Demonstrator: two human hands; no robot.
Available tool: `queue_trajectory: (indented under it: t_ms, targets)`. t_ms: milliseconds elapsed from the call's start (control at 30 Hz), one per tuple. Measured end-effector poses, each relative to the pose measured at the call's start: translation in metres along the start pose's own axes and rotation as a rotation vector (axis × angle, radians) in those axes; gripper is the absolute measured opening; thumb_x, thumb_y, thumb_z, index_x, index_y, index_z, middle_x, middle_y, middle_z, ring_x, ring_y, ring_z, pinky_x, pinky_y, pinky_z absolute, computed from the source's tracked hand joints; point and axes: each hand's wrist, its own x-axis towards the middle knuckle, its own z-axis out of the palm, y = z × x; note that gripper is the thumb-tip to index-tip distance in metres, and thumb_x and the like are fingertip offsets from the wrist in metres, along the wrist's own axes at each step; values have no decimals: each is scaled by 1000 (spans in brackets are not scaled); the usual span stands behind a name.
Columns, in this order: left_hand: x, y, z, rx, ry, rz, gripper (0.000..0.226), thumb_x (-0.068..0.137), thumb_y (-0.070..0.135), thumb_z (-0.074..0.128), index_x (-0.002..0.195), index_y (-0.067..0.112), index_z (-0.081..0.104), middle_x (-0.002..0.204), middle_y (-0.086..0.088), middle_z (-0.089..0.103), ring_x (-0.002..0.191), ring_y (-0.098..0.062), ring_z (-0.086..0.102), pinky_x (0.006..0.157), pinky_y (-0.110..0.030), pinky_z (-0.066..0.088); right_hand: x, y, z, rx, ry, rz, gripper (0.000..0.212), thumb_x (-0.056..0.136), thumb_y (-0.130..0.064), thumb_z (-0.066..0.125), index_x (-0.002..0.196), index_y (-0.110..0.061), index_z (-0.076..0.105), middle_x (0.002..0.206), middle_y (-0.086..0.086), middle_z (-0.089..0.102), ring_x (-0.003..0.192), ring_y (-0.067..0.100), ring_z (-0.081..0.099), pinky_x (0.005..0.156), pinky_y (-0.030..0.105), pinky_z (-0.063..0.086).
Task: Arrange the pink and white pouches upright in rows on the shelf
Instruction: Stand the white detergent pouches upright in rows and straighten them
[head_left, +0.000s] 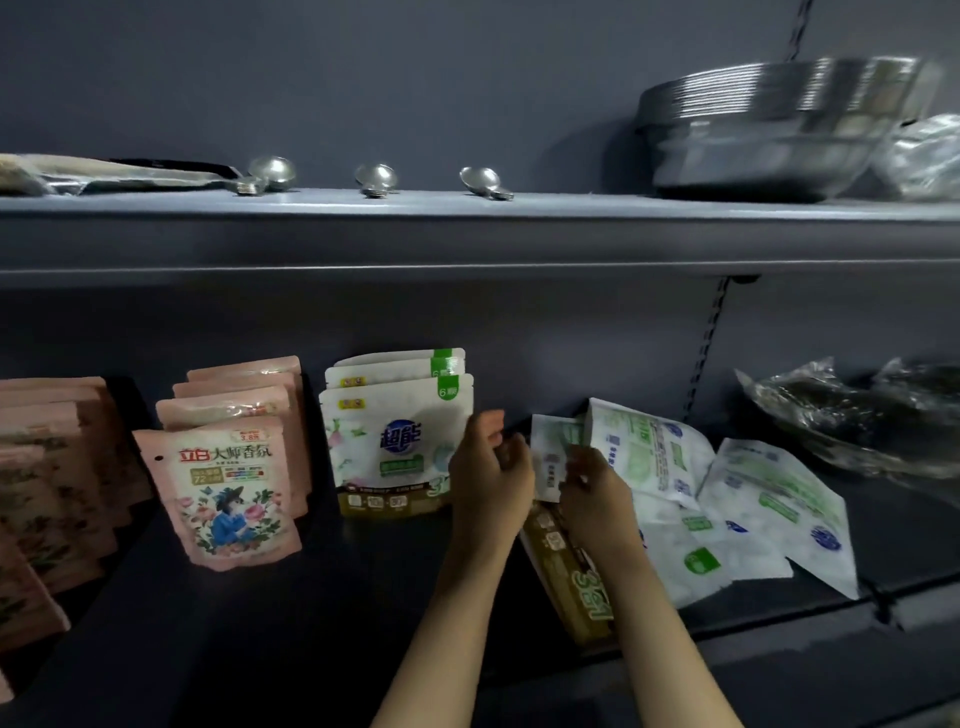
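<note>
Dim grey shelf (260, 623): pink pouches (228, 467) upright left, white pouches (395, 441) upright mid-row. Both hands, left hand (488, 467) and right hand (592, 493), pinching one white pouch (566, 571) just right of that row, long axis tilted, gold base nearest.

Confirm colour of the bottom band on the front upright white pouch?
Olive-gold band with white icons, on the front white pouch; head view, the only one.
</note>
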Motion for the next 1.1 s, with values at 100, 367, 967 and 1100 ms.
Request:
queue_trajectory:
  t_ms: [100, 367, 967, 1100]
  targets:
    - [1, -3, 26, 34, -139, -56, 33, 92, 18, 53, 125, 13, 50, 126, -4, 57, 107, -9, 54, 87, -20, 42, 1, 17, -22, 43, 58, 81, 45, 87, 5, 40, 131, -5, 47, 127, 15, 58, 118, 31, 54, 91, 32, 42]
    - [10, -10, 89, 200, -264, -194, 36, 92, 14, 47, 127, 11, 47, 126, -7, 58, 112, -25, 55, 81, -24, 40, 11, 52, -59, 48, 136, 193, 45, 86, 7, 43, 129, -5, 47, 125, 16, 59, 114, 31, 55, 87, 32, 42]
    - [6, 3, 108, -31, -73, -13, 37, 93, 14, 50, 129, 16, 52, 121, -8, 60, 99, -15, 58, 73, -21, 44, 21, 86, -69, 420, 164, 325, 20, 96, -23, 45, 109, -9, 50, 100, 12, 65, 87, 28, 64, 73, 37, 51]
    - [2, 15, 90, -72, -45, 247, 41, 93, 13, 51, 131, 26, 50, 119, -8, 61, 102, -16, 61, 72, -7, 45, 26, 66, -76, 940, -2, 427, 37, 98, -40, 41, 115, -8, 47, 103, 17, 66, 83, 27, 68, 64, 31, 56]
